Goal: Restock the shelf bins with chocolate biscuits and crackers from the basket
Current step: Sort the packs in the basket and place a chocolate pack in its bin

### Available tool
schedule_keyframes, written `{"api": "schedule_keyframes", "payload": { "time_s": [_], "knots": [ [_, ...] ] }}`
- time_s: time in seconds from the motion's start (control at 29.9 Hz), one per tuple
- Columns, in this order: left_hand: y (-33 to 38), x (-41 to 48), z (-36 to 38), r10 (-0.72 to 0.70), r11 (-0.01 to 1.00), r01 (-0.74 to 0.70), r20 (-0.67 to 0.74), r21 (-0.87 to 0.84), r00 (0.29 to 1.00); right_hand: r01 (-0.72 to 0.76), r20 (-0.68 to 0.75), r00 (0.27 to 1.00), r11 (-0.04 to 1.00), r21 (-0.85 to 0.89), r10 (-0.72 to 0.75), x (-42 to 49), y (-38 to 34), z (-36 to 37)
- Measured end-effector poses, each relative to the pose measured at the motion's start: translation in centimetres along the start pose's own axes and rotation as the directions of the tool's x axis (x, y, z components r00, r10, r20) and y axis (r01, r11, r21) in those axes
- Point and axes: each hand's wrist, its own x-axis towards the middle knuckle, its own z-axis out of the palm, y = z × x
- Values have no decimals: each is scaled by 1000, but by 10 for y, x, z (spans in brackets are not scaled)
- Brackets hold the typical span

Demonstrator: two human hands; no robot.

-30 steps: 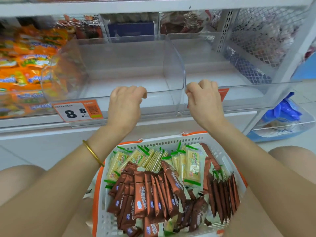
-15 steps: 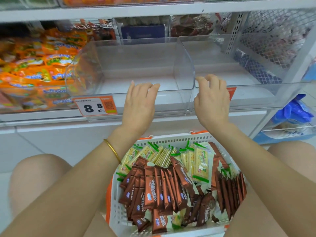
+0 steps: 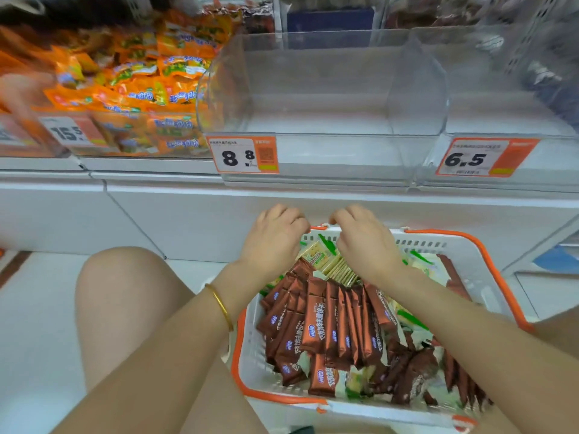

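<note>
Left hand (image 3: 272, 242) and right hand (image 3: 365, 245) curl over the crackers (image 3: 329, 266) at the far edge of the basket (image 3: 438, 244), grip hidden, so best squeeze 1 neat stack between the palms before lifting to a bin (image 3: 344, 158).

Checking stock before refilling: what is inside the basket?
Brown chocolate biscuit packets fill the basket, with green-edged cracker packets at the far side. The left hand and right hand cover some crackers; lower layers are hidden.
</note>
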Motion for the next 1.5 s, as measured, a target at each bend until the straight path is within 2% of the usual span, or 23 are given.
{"api": "schedule_keyframes", "payload": {
  "time_s": [0.1,0.23,0.47,0.6,0.74,0.8,0.9,0.97,1.17,1.24,1.3,1.4,1.5],
  "knots": [
    [-4,-6,1,-62,998,63,147,0,987,-42,134,990,997,59,34,-2,-3,12],
    [-5,-12,9,-84,992,103,225,-73,971,-99,262,963,990,101,70,-4,0,17],
    [5,-9,39,-71,942,202,428,-269,901,-159,373,923,976,147,94,-17,28,15],
    [18,-13,53,5,937,172,502,-305,865,-171,466,881,973,153,81,-27,36,24],
    [28,-10,59,23,940,155,510,-304,860,-276,502,842,957,84,199,-28,32,22],
    [31,-8,61,4,934,173,495,-312,869,-344,578,778,937,64,247,-34,32,21],
    [34,-6,61,-22,918,207,478,-338,878,-364,691,674,931,4,261,-47,31,27],
    [34,-5,60,-33,909,220,464,-355,885,-409,732,631,912,33,256,-50,30,31],
    [40,-1,53,-60,865,270,446,-424,893,-552,752,586,828,98,301,-44,29,20],
    [45,-1,47,-44,838,268,431,-475,901,-643,752,556,756,120,354,-41,33,16],
    [51,-1,40,10,808,255,445,-531,896,-765,770,503,616,186,392,-35,39,9],
    [59,1,25,120,777,233,500,-585,858,-875,815,463,329,356,349,-25,44,-10],
    [66,2,9,139,782,223,512,-581,847,-862,841,499,19,507,208,-18,38,-31]
  ]
}}
